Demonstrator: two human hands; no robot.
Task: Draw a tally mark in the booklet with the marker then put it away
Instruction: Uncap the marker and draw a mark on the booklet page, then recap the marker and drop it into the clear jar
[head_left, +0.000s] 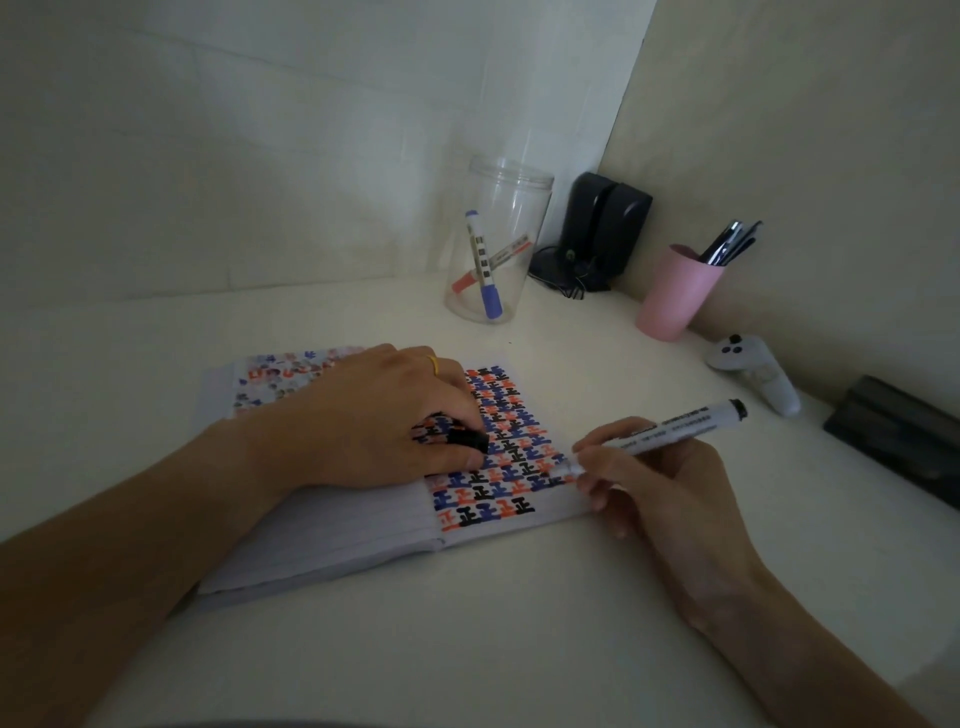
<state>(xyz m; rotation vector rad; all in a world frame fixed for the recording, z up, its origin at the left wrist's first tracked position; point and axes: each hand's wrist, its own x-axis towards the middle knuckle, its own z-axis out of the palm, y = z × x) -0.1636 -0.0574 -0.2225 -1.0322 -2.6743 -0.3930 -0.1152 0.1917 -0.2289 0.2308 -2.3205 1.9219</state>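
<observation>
An open booklet (332, 535) lies on the white table, its right page filled with black, blue and red tally marks (511, 447). My left hand (374, 421) presses flat on the page and pinches a black marker cap (467, 439) between thumb and fingers. My right hand (644, 478) grips a white-barrelled marker (675, 423) with a black end, its tip down at the right edge of the page; the tip itself is hidden by my fingers.
A clear jar (493, 244) with a blue marker (485, 265) and a red marker (493, 262) stands behind the booklet. A pink cup (675, 293) of pens, black speakers (605, 228), a white controller (753, 374) and a dark object (898, 436) line the right wall.
</observation>
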